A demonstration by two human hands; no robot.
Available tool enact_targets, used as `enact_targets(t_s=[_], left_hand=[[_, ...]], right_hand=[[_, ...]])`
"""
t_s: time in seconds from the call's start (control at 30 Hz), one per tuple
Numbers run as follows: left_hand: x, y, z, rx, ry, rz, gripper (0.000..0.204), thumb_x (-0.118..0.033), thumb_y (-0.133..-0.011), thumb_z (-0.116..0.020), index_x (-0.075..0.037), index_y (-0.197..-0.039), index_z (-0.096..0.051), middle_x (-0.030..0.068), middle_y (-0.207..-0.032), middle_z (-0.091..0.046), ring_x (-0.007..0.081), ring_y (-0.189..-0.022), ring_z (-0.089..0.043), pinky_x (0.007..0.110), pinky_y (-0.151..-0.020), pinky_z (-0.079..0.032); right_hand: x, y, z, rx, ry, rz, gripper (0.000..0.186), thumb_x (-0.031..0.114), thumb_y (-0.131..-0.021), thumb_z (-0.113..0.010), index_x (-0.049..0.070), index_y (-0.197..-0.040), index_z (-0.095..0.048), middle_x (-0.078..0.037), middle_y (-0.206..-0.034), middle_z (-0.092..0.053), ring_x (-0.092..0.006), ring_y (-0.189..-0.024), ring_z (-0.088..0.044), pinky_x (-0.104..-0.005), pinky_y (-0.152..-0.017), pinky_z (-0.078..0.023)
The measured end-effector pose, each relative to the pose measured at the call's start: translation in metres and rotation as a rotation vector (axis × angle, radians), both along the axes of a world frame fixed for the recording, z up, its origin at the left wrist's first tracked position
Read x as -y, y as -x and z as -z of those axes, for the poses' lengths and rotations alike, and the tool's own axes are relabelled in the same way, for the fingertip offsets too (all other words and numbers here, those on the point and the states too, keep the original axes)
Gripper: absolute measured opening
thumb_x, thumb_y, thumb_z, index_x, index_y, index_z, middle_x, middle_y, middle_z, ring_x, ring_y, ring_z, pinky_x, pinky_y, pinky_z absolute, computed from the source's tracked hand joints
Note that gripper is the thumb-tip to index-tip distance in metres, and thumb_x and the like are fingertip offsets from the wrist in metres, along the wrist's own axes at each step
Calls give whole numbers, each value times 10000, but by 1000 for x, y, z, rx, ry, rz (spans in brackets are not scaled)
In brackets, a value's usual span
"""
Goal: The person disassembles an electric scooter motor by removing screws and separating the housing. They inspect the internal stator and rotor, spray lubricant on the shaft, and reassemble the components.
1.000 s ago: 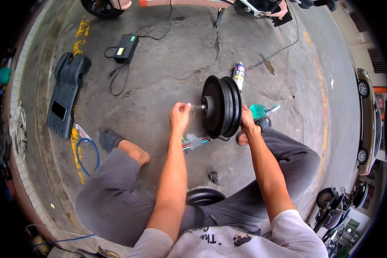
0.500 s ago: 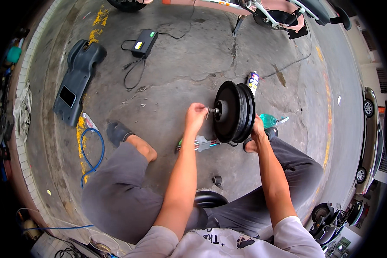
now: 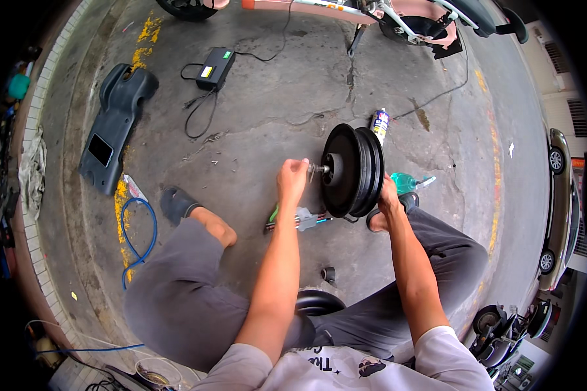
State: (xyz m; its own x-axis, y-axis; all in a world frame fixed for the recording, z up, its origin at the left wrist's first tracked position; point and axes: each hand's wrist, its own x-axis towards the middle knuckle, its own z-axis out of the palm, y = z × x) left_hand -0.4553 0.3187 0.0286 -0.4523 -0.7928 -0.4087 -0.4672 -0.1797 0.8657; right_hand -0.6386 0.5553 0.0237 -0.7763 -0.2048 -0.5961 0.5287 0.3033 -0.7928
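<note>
A black hub-motor wheel rim (image 3: 343, 171) without a tyre stands upright in front of me, its axle (image 3: 325, 169) pointing left. My right hand (image 3: 389, 196) grips the rim's right side, the fingers partly hidden behind it. My left hand (image 3: 293, 179) is closed in a pinch at the axle's outer end, on a small metal part (image 3: 314, 169) too small to make out fully. Below the rim, a clear plastic case with thin tools (image 3: 304, 219) lies on the ground, partly behind my left forearm. A spray can (image 3: 379, 124) is just beyond the rim.
A green spray bottle (image 3: 404, 183) lies by my right foot. A black charger (image 3: 216, 68), a dark plastic cover (image 3: 114, 127) with a phone (image 3: 100, 150) and a blue hose (image 3: 154, 228) are to the left. A pink scooter (image 3: 411, 19) stands ahead. A black tyre (image 3: 318, 302) lies between my legs.
My left hand has shifted slightly back to the left along the axle, fingers still pinched. The right hand keeps its hold on the rim. The whole view has moved a little.
</note>
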Motion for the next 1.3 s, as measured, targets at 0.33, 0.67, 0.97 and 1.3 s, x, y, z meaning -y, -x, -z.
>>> enact_targets(t_s=[0.33, 0.67, 0.97, 1.3], left_hand=[[3, 1, 8, 0, -212, 22, 229, -230, -931, -737, -18, -1007, -699, 70, -915, -730, 140, -811, -683, 319, -704, -542], [1, -2, 16, -265, -152, -3, 287, -268, -936, -705, -21, -1082, -699, 103, -1009, -730, 138, -916, -669, 314, -755, -525], [-3, -4, 12, -312, -121, -100, 297, -238, -928, -716, -38, -1146, -682, 90, -992, -731, 157, -881, -680, 320, -746, -536], [-6, -2, 10, -367, -192, -132, 289, -191, -934, -713, -54, -1183, -659, 90, -1003, -733, 158, -872, -685, 311, -746, -542]], right_hand=[[0, -2, -8, 46, -14, -56, 614, 400, -1068, -545, 23, -1537, -420, -52, -1032, -726, -130, -703, -629, -280, -543, -459], [0, -3, -6, 13, 30, -76, 546, 415, -1057, -565, 37, -1448, -531, -8, -915, -714, -93, -595, -575, -260, -457, -383], [4, -4, -4, 7, 11, -31, 534, 423, -1056, -565, 42, -1428, -531, 1, -891, -700, -94, -598, -572, -262, -452, -383], [7, -8, -14, 1, 32, -37, 491, 400, -1074, -539, 47, -1416, -550, -21, -962, -721, -106, -661, -626, -263, -475, -436]])
